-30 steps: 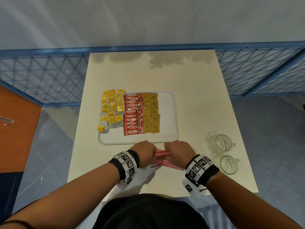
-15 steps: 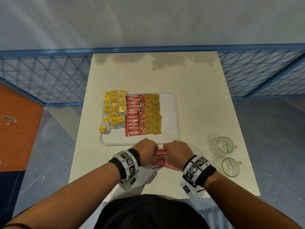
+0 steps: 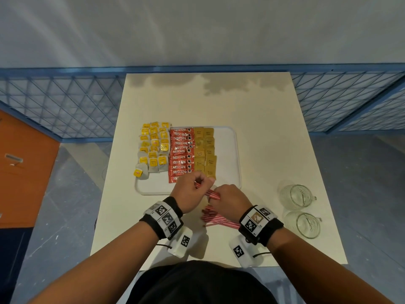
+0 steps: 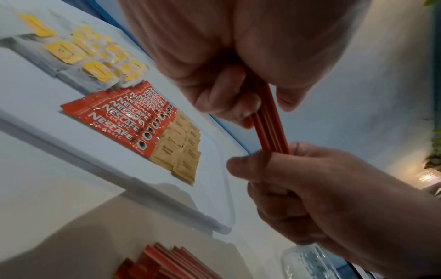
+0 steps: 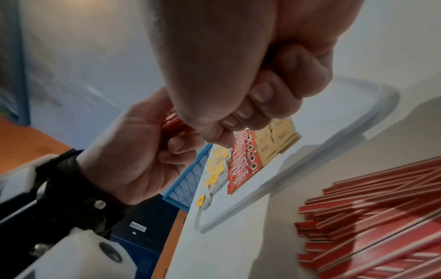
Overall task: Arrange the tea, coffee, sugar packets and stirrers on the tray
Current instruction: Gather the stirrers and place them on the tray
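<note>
- Small bundle of red-and-white striped plastic stirrers (image 3: 207, 192) is held in the air between both hands, over the near edge of the tray.
- Left hand (image 3: 190, 191): fingers (image 4: 229, 102) curled and clamped on the far end of the bundle.
- Right hand (image 3: 230, 199): fingers (image 5: 269, 105) curled around the near end of the same bundle, thumb pressing it.
- Loose pile of more red striped stirrers (image 3: 215, 217) lies on the bench, just under and nearer than the hands, off the tray.
- White rectangular plastic tray (image 3: 230, 154) sits mid-bench; its right part is bare.
- On the tray, a column of red Nescafe coffee sachets (image 3: 180, 153), overlapping like shingles.
- Touching it on the right, two columns of tan brown-sugar packets (image 3: 206, 150).
- Left of the coffee, white tea bags with yellow tags (image 3: 154, 148) in rows; the leftmost ones overhang the tray's left edge.
- One tea bag with its yellow tag (image 3: 140, 172) sits at the near-left corner, slightly out of line.
- Cream-white square bench (image 3: 263, 132) carries everything.
- Two clear glass mugs (image 3: 300, 207) stand on the bench to the right, well apart from the tray.
- Black wrist straps with printed marker tags (image 3: 164, 218) on both wrists.
</note>
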